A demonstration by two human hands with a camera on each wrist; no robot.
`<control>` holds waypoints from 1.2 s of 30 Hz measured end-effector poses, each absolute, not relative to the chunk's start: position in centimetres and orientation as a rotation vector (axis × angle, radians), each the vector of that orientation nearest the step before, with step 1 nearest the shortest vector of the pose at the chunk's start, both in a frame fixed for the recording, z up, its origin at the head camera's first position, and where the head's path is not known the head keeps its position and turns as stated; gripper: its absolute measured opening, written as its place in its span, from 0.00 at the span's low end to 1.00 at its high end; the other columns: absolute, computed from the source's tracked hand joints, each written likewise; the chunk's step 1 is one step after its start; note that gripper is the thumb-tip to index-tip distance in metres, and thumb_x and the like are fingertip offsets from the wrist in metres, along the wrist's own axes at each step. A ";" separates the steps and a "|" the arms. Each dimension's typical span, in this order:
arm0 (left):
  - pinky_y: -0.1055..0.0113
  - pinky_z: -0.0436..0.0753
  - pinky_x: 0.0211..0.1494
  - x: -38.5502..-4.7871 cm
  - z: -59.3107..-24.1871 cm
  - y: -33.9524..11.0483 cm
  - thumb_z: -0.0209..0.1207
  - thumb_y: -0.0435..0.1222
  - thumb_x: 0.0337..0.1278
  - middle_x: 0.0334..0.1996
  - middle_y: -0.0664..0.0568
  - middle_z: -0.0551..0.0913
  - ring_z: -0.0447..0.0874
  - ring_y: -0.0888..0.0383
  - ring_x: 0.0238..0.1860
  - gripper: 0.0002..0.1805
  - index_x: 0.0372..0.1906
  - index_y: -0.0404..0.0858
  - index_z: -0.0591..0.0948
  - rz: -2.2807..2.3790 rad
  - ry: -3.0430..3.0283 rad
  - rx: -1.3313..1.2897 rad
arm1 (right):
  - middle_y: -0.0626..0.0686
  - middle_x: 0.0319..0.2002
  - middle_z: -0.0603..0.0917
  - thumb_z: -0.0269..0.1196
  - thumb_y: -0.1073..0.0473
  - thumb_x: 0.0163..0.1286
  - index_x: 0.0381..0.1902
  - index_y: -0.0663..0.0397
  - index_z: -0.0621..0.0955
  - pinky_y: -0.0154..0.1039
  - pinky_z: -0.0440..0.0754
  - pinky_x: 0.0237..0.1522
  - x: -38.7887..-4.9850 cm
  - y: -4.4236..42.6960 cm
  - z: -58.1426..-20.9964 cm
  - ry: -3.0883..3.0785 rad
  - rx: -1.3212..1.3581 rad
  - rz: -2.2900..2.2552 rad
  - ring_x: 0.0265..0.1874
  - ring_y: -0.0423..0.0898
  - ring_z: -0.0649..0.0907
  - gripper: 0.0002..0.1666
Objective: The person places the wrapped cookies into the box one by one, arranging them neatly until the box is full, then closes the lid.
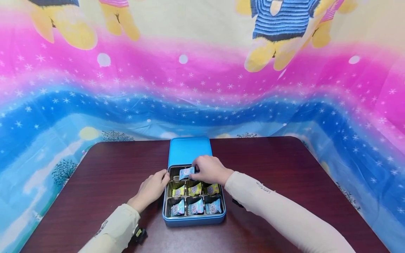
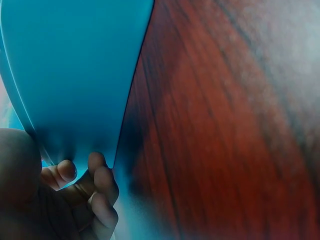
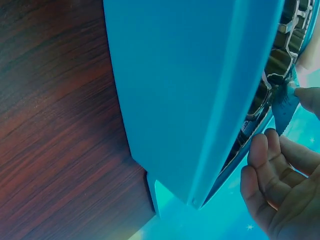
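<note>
A blue tin box [image 1: 193, 222] with a black divided insert lies open, its lid folded back. My right hand [image 1: 209, 169] pinches a small blue wrapped candy [image 1: 186, 173] over the back row of compartments; in the right wrist view the candy [image 3: 285, 107] hangs by the thumb, near the fingertips. My left hand [image 1: 151, 186] holds the tin's left side near its back, with curled fingers against its wall in the left wrist view. Yellow candies [image 1: 194, 189] sit in the middle row, blue and pink ones [image 1: 196, 207] in the front row. My right hand hides the back right compartment.
The tin's blue lid [image 1: 190, 149] lies toward the back edge of the dark red wooden table [image 1: 262, 158]. A printed cloth [image 1: 202, 84] hangs close behind the table and along its sides. Bare table extends left and right of the tin.
</note>
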State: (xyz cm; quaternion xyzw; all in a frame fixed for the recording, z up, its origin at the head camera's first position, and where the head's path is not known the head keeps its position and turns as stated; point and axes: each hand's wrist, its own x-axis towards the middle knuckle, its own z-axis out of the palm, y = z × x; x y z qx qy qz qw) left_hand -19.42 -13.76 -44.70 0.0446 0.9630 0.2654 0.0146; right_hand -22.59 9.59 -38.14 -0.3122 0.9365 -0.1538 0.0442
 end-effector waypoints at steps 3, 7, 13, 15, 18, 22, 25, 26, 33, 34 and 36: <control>0.61 0.67 0.30 -19.4 -44.7 -13.8 0.44 0.45 0.75 0.22 0.53 0.71 0.70 0.56 0.25 0.14 0.31 0.46 0.73 0.821 2.996 0.133 | 0.41 0.11 0.55 0.66 0.45 0.68 0.22 0.45 0.76 0.34 0.51 0.17 -22.6 9.2 -38.2 2.868 -0.950 -0.449 0.11 0.39 0.56 0.19; 0.61 0.67 0.29 -19.3 -44.7 -13.9 0.44 0.45 0.75 0.22 0.53 0.71 0.69 0.56 0.25 0.14 0.31 0.46 0.73 0.821 2.990 0.127 | 0.41 0.11 0.58 0.66 0.44 0.68 0.22 0.44 0.76 0.34 0.53 0.17 -22.4 8.7 -38.1 2.873 -0.934 -0.424 0.11 0.39 0.58 0.19; 0.61 0.66 0.28 -19.2 -44.5 -13.9 0.44 0.45 0.75 0.21 0.53 0.70 0.69 0.56 0.24 0.15 0.31 0.46 0.72 0.828 2.991 0.133 | 0.41 0.12 0.62 0.67 0.42 0.67 0.24 0.45 0.80 0.34 0.57 0.16 -22.4 7.9 -38.1 2.887 -0.894 -0.373 0.11 0.39 0.62 0.17; 0.61 0.66 0.28 -19.2 -44.5 -13.8 0.44 0.45 0.75 0.21 0.53 0.70 0.69 0.56 0.24 0.15 0.30 0.46 0.72 0.829 2.990 0.132 | 0.41 0.12 0.62 0.67 0.42 0.67 0.25 0.44 0.81 0.34 0.58 0.16 -22.4 7.8 -38.1 2.893 -0.894 -0.358 0.11 0.38 0.62 0.17; 0.61 0.66 0.29 -19.2 -44.5 -13.8 0.44 0.45 0.75 0.22 0.53 0.71 0.69 0.56 0.25 0.14 0.31 0.46 0.73 0.827 2.990 0.135 | 0.42 0.13 0.62 0.67 0.41 0.67 0.25 0.44 0.80 0.34 0.58 0.16 -22.4 7.6 -38.2 2.895 -0.894 -0.345 0.11 0.38 0.62 0.17; 0.61 0.67 0.29 -19.3 -44.6 -13.8 0.44 0.45 0.75 0.22 0.54 0.71 0.70 0.56 0.25 0.14 0.31 0.46 0.73 0.827 2.997 0.144 | 0.42 0.14 0.64 0.67 0.41 0.67 0.25 0.44 0.80 0.34 0.59 0.15 -22.3 7.4 -38.2 2.895 -0.868 -0.335 0.11 0.39 0.63 0.18; 0.60 0.67 0.29 -19.3 -44.6 -13.7 0.44 0.45 0.75 0.22 0.54 0.72 0.70 0.56 0.25 0.14 0.31 0.47 0.73 0.828 3.000 0.146 | 0.43 0.15 0.67 0.66 0.41 0.67 0.27 0.45 0.82 0.34 0.59 0.15 -22.2 7.2 -38.2 2.911 -0.854 -0.323 0.11 0.39 0.65 0.17; 0.60 0.67 0.29 -19.3 -44.6 -13.7 0.44 0.45 0.75 0.22 0.54 0.72 0.70 0.56 0.25 0.14 0.31 0.47 0.73 0.828 3.000 0.145 | 0.43 0.15 0.68 0.67 0.41 0.67 0.29 0.45 0.83 0.34 0.60 0.15 -22.2 7.2 -38.2 2.919 -0.854 -0.317 0.12 0.39 0.66 0.17; 0.60 0.67 0.30 -19.3 -44.6 -13.7 0.44 0.45 0.75 0.22 0.53 0.72 0.70 0.56 0.26 0.14 0.31 0.47 0.73 0.831 2.992 0.143 | 0.43 0.21 0.77 0.67 0.41 0.67 0.46 0.50 0.88 0.33 0.64 0.17 -22.0 6.7 -38.3 2.929 -0.865 -0.306 0.13 0.37 0.70 0.20; 0.60 0.67 0.30 -19.3 -44.5 -13.7 0.44 0.45 0.75 0.22 0.53 0.71 0.70 0.55 0.26 0.14 0.31 0.47 0.73 0.832 2.991 0.144 | 0.43 0.22 0.78 0.67 0.41 0.67 0.47 0.50 0.87 0.33 0.65 0.17 -22.0 6.7 -38.3 2.926 -0.864 -0.311 0.13 0.37 0.71 0.21; 0.60 0.67 0.30 -19.3 -44.5 -13.7 0.44 0.45 0.75 0.22 0.53 0.71 0.70 0.55 0.26 0.14 0.31 0.47 0.73 0.834 2.987 0.144 | 0.44 0.22 0.79 0.67 0.41 0.67 0.47 0.50 0.87 0.34 0.64 0.17 -21.9 6.6 -38.4 2.923 -0.865 -0.313 0.13 0.38 0.70 0.21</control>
